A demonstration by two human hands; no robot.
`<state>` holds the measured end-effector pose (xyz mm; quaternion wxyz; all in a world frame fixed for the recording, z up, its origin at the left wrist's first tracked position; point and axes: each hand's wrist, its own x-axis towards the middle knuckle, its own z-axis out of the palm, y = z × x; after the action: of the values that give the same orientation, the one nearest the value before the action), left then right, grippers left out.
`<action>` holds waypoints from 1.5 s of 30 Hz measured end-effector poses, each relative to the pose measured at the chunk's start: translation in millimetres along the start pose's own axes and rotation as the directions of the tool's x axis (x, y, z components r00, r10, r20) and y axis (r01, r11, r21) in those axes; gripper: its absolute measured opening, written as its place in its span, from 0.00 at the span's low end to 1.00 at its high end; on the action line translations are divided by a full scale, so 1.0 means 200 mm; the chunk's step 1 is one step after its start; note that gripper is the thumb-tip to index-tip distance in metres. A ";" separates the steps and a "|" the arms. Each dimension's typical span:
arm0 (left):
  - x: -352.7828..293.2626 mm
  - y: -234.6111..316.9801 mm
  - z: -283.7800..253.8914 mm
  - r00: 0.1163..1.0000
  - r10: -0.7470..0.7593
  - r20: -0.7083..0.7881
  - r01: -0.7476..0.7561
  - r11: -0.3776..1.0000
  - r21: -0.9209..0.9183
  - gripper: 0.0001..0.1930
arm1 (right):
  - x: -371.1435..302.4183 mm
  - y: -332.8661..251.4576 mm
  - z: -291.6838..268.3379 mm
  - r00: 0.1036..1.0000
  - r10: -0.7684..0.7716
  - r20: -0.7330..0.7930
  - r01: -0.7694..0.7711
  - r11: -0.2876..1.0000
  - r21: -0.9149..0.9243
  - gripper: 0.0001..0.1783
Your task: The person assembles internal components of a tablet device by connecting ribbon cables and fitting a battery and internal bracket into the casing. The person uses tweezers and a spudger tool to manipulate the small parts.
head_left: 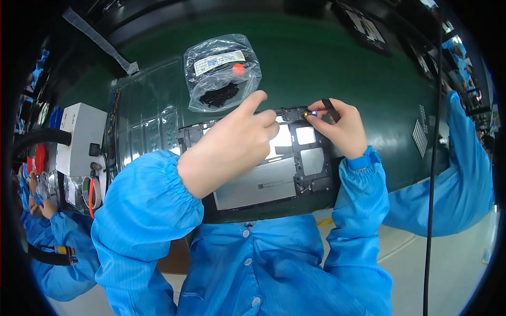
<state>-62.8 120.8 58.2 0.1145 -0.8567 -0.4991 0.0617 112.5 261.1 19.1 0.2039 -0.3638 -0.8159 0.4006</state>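
Observation:
A flat black device frame [311,181] with silver panels lies before me near the table's front edge, probably an opened tablet or laptop. My left hand [237,139] is over its left part, the index finger raised apart and the other fingers loosely curled. Its thumb and the space under the palm are hidden. At the frame's upper right corner, my right hand [345,126] holds a short black stick-like tool [331,110] across its fingers. A small gold and bluish-white glinting part [311,114] shows at its thumb and index fingertips, touching or just above the frame.
Beyond the frame lies a clear plastic bag [224,71] of small black parts. A white box [79,139] with a black hose and a tape roll [90,192] stand at left. A black cable [433,158] hangs at right. Co-workers' blue sleeves [448,189] flank me.

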 end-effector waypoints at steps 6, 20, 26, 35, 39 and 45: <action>0.08 0.01 -0.01 0.998 0.010 0.054 -0.011 0.999 0.030 0.05 | 0.00 0.01 -0.01 0.997 -0.043 0.057 0.040 0.998 0.049 0.10; -0.41 0.59 -0.07 0.847 -0.508 -0.158 0.019 0.325 -0.945 0.18 | 0.06 -0.22 0.06 0.715 -0.648 0.264 0.699 0.656 -0.285 0.24; -0.43 0.77 0.17 0.918 -0.319 0.236 -0.144 -0.822 -0.550 0.22 | 0.09 -0.24 0.24 0.681 -0.600 0.419 0.732 0.575 -0.366 0.24; -0.42 0.81 0.21 0.835 -0.334 0.437 -0.321 -0.941 -0.107 0.23 | 0.03 -0.25 0.26 0.782 -0.458 0.423 0.589 0.765 -0.262 0.27; -0.43 0.81 0.27 0.867 -0.326 0.377 -0.179 -0.910 -0.375 0.22 | -0.06 -0.24 0.23 0.776 -0.399 0.488 0.552 0.805 -0.220 0.28; -0.28 0.85 0.05 0.567 -0.758 0.322 -0.502 -0.628 -0.594 0.19 | -0.05 -0.29 0.19 0.746 -0.349 0.567 0.511 0.846 -0.152 0.26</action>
<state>50.1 -8.2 3.5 -0.5066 -0.1712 -0.3668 -0.7613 70.6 209.9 41.6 0.0066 -0.0680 -0.9524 0.2970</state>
